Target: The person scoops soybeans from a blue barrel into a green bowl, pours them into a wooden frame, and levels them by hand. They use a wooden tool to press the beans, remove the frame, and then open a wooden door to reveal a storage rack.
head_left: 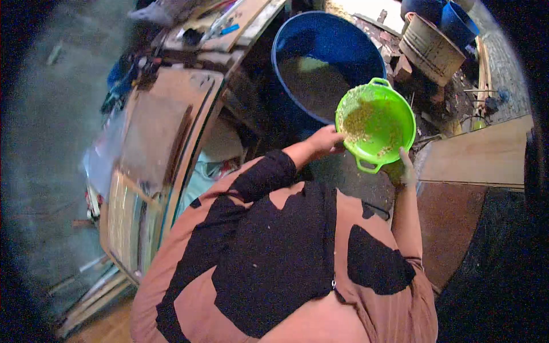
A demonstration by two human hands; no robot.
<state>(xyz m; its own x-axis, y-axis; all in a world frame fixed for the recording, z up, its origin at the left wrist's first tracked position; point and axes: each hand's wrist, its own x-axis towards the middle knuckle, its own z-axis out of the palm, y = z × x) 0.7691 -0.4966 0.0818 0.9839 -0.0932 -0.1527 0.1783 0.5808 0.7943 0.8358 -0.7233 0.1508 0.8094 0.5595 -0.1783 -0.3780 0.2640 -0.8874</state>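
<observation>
Hanging between both hands, green basin (382, 130) is carrying grains (361, 121) beside blue tub (327, 68), hiding part of its rim. Left grip (326, 140) is clamping left edge, forearm angling inward. Right grip (407, 168) is holding lower right, forearm running straight up, blurring; most fingers are hiding.

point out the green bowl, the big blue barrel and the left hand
Green bowl (377, 135): head view, on its bare inner bottom.
Blue barrel (334, 37): head view, on its inner wall.
Left hand (326, 140): head view, on the back of it.
</observation>
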